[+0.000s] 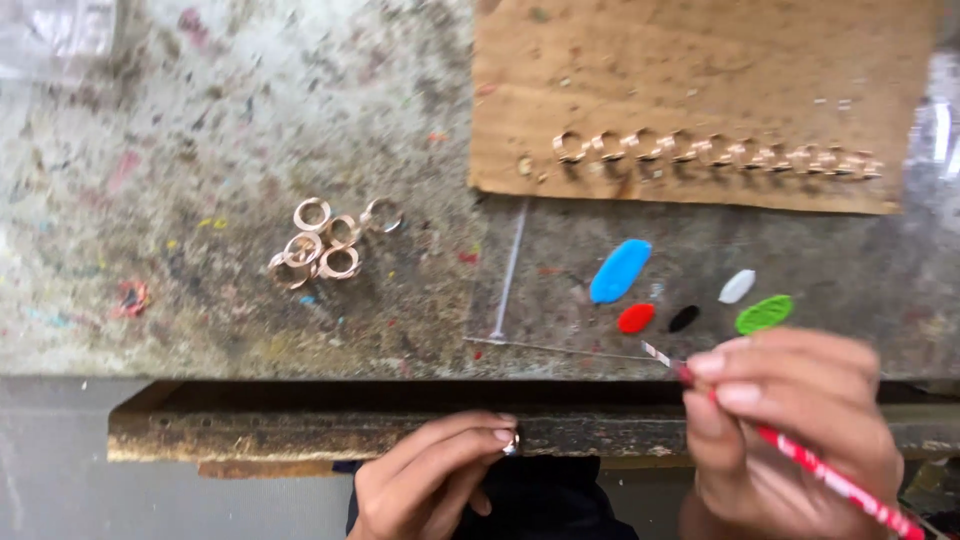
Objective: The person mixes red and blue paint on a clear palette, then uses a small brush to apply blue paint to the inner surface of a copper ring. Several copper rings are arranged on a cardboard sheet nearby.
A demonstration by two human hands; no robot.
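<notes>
One speckled stone tabletop [200, 120] carries a cardboard sheet [700, 90] with a row of copper rings [715, 150], then a loose ring cluster [325, 245] and five paint blobs [620, 270]. The right hand [790, 420] grips a red striped stick [830, 480], long axis running up-left, tip nearest the blobs. The left hand [430, 480], below the edge, pinches one small ring [512, 445].
</notes>
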